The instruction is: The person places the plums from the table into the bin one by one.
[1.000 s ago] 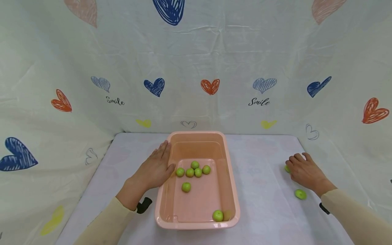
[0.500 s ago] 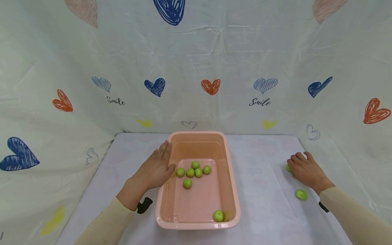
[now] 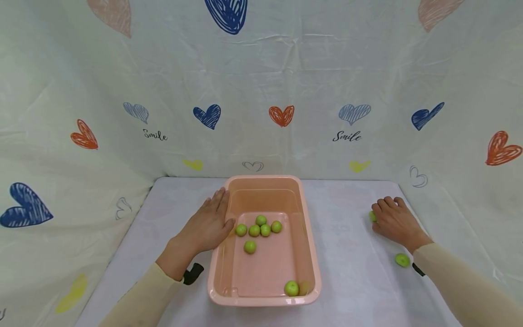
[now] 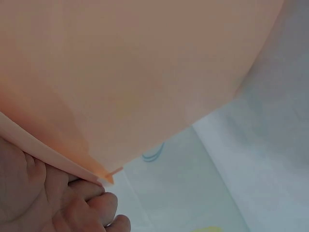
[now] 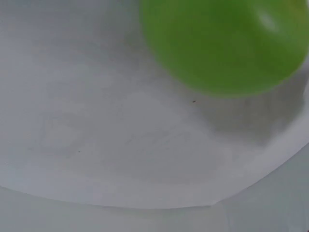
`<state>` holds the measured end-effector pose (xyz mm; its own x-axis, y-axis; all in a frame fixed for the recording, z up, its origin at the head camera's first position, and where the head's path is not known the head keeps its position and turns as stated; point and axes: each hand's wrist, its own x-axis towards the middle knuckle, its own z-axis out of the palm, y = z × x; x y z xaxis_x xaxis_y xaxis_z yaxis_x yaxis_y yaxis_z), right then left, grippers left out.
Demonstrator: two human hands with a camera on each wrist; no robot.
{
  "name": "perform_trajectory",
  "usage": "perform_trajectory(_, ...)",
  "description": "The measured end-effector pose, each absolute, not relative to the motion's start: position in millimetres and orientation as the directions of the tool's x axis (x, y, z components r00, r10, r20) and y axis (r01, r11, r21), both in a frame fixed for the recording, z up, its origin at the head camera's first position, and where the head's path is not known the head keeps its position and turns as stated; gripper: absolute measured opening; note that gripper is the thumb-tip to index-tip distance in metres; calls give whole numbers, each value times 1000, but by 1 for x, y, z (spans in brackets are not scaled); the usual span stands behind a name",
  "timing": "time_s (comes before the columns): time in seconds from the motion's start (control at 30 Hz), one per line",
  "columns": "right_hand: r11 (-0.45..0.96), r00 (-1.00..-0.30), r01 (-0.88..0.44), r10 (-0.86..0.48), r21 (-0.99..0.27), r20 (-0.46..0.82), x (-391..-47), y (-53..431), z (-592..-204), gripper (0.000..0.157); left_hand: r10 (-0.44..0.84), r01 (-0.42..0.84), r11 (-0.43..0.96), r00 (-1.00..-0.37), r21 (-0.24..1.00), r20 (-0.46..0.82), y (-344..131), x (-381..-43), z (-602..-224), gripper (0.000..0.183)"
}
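Observation:
My left hand [image 3: 207,224] rests along the left rim of a pink plastic tub [image 3: 269,300], its fingers nearly straight in the head view. In the left wrist view, the fingers [image 4: 104,208] lie against the tub's edge [image 4: 53,162]. My right hand [image 3: 396,223] is over the right side of the table, fingers curled round a small round green fruit [image 3: 373,216] that mostly hides behind them. Another green fruit [image 3: 402,260] lies on the table near the right wrist. A large green fruit [image 5: 227,43] fills the top of the right wrist view, where no fingers show.
Inside the tub are several green fruits [image 3: 254,230], most of them clustered toward its middle and one fruit [image 3: 292,288] in the near right corner. A pale cloth covers the table [image 3: 347,272]. A curtain with printed hearts [image 3: 261,81] hangs behind and at the sides.
My right hand has moved left and a little away with the green fruit. In the tub, one fruit has rolled slightly. The left hand stays on the rim.

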<state>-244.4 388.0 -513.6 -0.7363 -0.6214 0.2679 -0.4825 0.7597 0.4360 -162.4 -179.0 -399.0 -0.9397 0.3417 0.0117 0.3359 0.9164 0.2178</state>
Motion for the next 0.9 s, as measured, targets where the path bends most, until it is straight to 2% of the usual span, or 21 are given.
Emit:
perform_trajectory(0.37, 762, -715, -474, -626, 442, 313, -257, 356, -504, 41, 346, 346, 924, -938, 165, 26, -178, -163, -398, 76)
perform_trajectory(0.9, 803, -730, -480, -589, 352, 347, -261, 311, -495, 41, 337, 335, 934, -941, 124, 4, -177, -162, -395, 76)
